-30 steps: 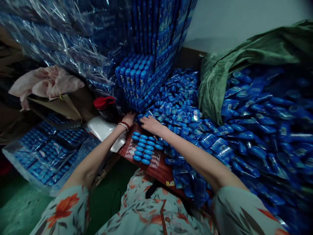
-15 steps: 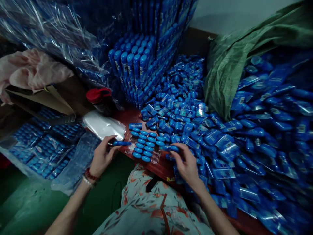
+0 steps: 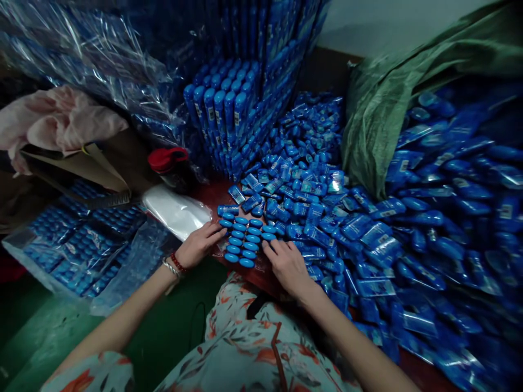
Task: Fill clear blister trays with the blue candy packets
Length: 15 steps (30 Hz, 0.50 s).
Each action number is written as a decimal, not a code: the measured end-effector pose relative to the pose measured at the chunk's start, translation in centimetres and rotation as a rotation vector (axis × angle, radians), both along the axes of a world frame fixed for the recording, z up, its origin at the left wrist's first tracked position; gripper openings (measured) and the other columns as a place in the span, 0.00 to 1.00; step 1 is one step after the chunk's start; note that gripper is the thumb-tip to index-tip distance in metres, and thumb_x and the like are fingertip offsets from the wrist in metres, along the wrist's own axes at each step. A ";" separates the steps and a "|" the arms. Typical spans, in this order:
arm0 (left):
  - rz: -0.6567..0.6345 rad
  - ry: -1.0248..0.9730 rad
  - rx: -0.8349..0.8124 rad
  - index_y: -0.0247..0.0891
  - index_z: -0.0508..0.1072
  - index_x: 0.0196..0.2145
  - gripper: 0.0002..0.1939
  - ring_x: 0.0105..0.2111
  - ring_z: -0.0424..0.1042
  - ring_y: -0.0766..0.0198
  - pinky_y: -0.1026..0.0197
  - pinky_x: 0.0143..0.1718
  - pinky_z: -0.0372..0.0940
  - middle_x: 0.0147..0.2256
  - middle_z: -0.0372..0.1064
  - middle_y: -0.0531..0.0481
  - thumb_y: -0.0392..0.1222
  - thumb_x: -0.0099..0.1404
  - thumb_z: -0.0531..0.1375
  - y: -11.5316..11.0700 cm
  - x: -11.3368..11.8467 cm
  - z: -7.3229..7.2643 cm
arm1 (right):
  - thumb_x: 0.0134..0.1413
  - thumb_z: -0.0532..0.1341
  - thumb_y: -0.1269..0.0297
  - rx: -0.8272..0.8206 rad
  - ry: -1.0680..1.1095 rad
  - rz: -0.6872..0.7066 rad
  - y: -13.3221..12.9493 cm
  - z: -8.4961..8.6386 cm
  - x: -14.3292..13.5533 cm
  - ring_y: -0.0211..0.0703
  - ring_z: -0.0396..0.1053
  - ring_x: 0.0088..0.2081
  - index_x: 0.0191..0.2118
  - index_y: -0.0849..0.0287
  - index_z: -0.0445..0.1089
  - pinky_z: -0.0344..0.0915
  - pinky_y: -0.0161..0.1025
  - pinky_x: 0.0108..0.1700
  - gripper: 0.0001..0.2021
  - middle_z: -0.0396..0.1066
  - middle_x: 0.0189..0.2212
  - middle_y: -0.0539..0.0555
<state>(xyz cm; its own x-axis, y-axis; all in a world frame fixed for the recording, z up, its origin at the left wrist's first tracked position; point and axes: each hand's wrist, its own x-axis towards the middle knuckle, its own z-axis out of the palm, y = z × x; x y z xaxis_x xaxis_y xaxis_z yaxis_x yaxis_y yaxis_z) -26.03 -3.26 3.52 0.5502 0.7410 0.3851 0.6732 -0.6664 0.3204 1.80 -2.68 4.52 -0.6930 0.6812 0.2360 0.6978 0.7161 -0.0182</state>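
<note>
Small blue capped bottles (image 3: 250, 246) stand upright in close rows on the reddish tabletop in front of me. At the left side of these rows is my left hand (image 3: 199, 246), its fingers close together and pointing at the bottles. My right hand (image 3: 288, 267) is at the right side, fingers bent, the tips by the nearest caps. Whatever either hand grips is hidden behind the fingers. One blue bottle (image 3: 227, 209) lies on its side behind the rows, and another labelled bottle (image 3: 236, 194) lies farther back.
A large heap of loose blue bottles (image 3: 376, 239) covers the right side, beside a green sack (image 3: 371, 120). Stacked bottle blocks (image 3: 223, 100) rise behind. Clear plastic bags (image 3: 177, 209), a red-lidded cup (image 3: 167, 159) and a wrapped bottle pack (image 3: 81, 245) are at left.
Both hands have moved inward to the sides of the rows. The bottles seen in each hand before no longer show in the fingers. The view has shifted slightly.
</note>
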 end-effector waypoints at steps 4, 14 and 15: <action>-0.055 -0.017 0.016 0.37 0.63 0.53 0.18 0.45 0.67 0.61 0.58 0.44 0.67 0.45 0.68 0.40 0.29 0.67 0.49 0.9 0.3 0.9 | 0.57 0.54 0.76 -0.045 -0.116 0.022 0.9 0.7 -1.0 0.44 0.63 0.33 0.42 0.62 0.69 0.54 0.41 0.34 0.10 0.68 0.33 0.56; 0.063 -0.090 -0.090 0.36 0.67 0.47 0.16 0.38 0.69 0.64 0.62 0.38 0.67 0.39 0.68 0.42 0.30 0.66 0.47 0.8 -0.6 -0.1 | 0.59 0.53 0.75 -0.159 -0.143 -0.043 1.0 0.9 -0.9 0.44 0.64 0.37 0.44 0.59 0.68 0.54 0.40 0.35 0.12 0.68 0.38 0.57; 0.057 -0.077 -0.082 0.36 0.67 0.48 0.16 0.37 0.68 0.64 0.62 0.37 0.67 0.39 0.68 0.42 0.30 0.66 0.47 0.8 -0.6 -0.2 | 0.59 0.53 0.75 -0.146 -0.138 -0.049 0.9 0.8 -1.0 0.44 0.63 0.37 0.45 0.59 0.68 0.54 0.40 0.35 0.12 0.67 0.39 0.57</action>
